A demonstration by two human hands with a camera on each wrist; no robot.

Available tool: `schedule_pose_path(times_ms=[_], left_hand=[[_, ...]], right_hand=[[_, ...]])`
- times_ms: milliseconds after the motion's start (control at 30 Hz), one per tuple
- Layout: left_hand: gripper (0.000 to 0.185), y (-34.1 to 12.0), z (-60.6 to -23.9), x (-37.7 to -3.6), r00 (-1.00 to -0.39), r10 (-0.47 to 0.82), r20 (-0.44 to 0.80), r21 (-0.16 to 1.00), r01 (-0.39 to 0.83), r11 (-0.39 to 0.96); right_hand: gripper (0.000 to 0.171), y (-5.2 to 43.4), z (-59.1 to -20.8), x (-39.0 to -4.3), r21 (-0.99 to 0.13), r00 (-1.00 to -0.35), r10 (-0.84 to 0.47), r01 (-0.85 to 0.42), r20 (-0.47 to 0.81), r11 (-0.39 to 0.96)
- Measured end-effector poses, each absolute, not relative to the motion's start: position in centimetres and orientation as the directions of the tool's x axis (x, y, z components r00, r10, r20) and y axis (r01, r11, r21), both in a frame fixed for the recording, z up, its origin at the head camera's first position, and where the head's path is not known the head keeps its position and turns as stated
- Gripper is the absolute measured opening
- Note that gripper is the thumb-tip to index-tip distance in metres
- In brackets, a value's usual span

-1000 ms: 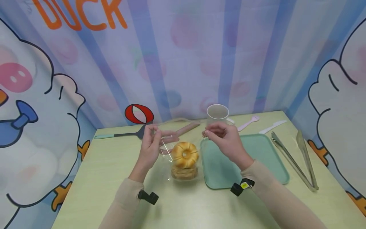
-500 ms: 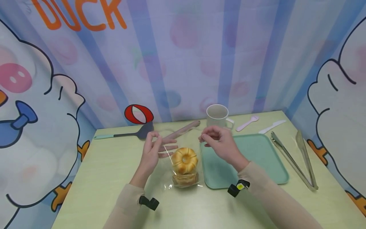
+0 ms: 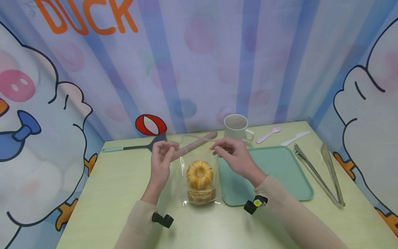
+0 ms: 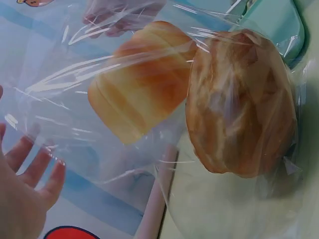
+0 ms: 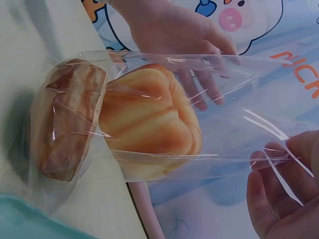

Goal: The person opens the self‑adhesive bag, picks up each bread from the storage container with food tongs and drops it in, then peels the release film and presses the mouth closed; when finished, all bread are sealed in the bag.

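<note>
Pinching opposite edges of a clear bag (image 3: 194, 173), the left hand (image 3: 161, 162) and right hand (image 3: 237, 159) hold its mouth apart. Two buns (image 3: 200, 181) sit inside, on the table (image 3: 118, 186) just beside a green tray (image 3: 280, 173).

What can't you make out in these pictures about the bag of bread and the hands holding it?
- Head view: the clear bag barely shows, so its top edge between the left hand and right hand is unclear.
- Head view: the lower bread is half covered by the ring-shaped bread.
- Left wrist view: the left hand's fingers are cut off by the edge.
- Right wrist view: glare on the plastic blurs the right hand's grip.
</note>
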State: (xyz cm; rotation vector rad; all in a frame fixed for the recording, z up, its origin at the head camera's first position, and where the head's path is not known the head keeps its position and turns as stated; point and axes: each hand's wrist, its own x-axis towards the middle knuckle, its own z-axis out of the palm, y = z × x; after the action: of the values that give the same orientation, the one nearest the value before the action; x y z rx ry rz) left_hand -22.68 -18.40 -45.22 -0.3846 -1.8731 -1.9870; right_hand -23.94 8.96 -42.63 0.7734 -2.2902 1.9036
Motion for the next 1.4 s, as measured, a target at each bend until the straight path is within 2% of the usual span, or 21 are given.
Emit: schedule_pose_path(times_ms=[67, 133, 200, 233, 333, 367, 433, 500, 600, 733, 833, 1100, 1400], left_hand=[[0.018, -18.1, -45.0, -22.7, -0.838, -0.131, 0.53, 0.847, 0.532, 0.023], [0.02, -17.6, -44.6, -22.7, -0.748, -0.171, 0.642, 0.766, 0.634, 0.107], [0.022, -17.1, -43.9, -22.8, -0.601, -0.172, 0.781, 0.625, 0.749, 0.219], [0.022, -16.7, -43.4, -22.8, -0.507, -0.151, 0.849, 0.529, 0.8, 0.284], [0.02, -15.6, -41.7, -22.9, -0.239, -0.016, 0.971, 0.219, 0.862, 0.456], [0.019, -15.1, -41.1, -22.9, -0.173, 0.046, 0.984, 0.13, 0.866, 0.484], [0.015, -14.0, -40.0, -22.8, -0.105, 0.172, 0.979, 0.01, 0.877, 0.481], [0.011, -13.0, -39.2, -22.8, -0.109, 0.28, 0.954, -0.031, 0.891, 0.453], [0.014, -11.6, -38.6, -23.0, -0.212, 0.378, 0.901, 0.016, 0.888, 0.459], [0.025, -10.6, -38.4, -23.3, -0.359, 0.372, 0.856, 0.097, 0.819, 0.565], [0.022, -10.5, -38.5, -23.5, -0.407, 0.358, 0.84, 0.135, 0.797, 0.589], [0.016, -10.4, -38.9, -24.0, -0.442, 0.369, 0.817, 0.142, 0.775, 0.616], [0.009, -10.0, -38.9, -24.2, -0.421, 0.387, 0.821, 0.095, 0.768, 0.634]], right_hand=[[0.014, 8.9, -42.6, -23.9, -0.902, -0.869, -0.339, -0.418, 0.361, 0.109], [0.014, 8.9, -42.6, -23.9, -0.902, -0.867, -0.341, -0.42, 0.364, 0.104], [0.014, 8.9, -42.7, -23.9, -0.904, -0.868, -0.338, -0.417, 0.364, 0.098], [0.014, 8.8, -42.7, -23.9, -0.905, -0.869, -0.336, -0.415, 0.364, 0.093], [0.017, 8.7, -42.8, -23.9, -0.908, -0.871, -0.327, -0.412, 0.366, 0.081], [0.017, 8.7, -42.8, -23.9, -0.908, -0.872, -0.323, -0.411, 0.367, 0.08], [0.018, 8.7, -42.8, -23.9, -0.906, -0.872, -0.315, -0.416, 0.374, 0.078], [0.019, 8.7, -42.7, -23.9, -0.903, -0.871, -0.311, -0.421, 0.379, 0.078], [0.021, 8.8, -42.7, -23.9, -0.898, -0.867, -0.309, -0.433, 0.391, 0.078], [0.024, 8.9, -42.6, -23.8, -0.889, -0.859, -0.316, -0.45, 0.404, 0.088], [0.026, 8.9, -42.5, -23.6, -0.883, -0.856, -0.318, -0.459, 0.408, 0.102], [0.029, 8.8, -42.1, -23.5, -0.857, -0.841, -0.327, -0.495, 0.432, 0.142], [0.025, 8.7, -41.9, -23.3, -0.753, -0.803, -0.321, -0.588, 0.502, 0.295]])
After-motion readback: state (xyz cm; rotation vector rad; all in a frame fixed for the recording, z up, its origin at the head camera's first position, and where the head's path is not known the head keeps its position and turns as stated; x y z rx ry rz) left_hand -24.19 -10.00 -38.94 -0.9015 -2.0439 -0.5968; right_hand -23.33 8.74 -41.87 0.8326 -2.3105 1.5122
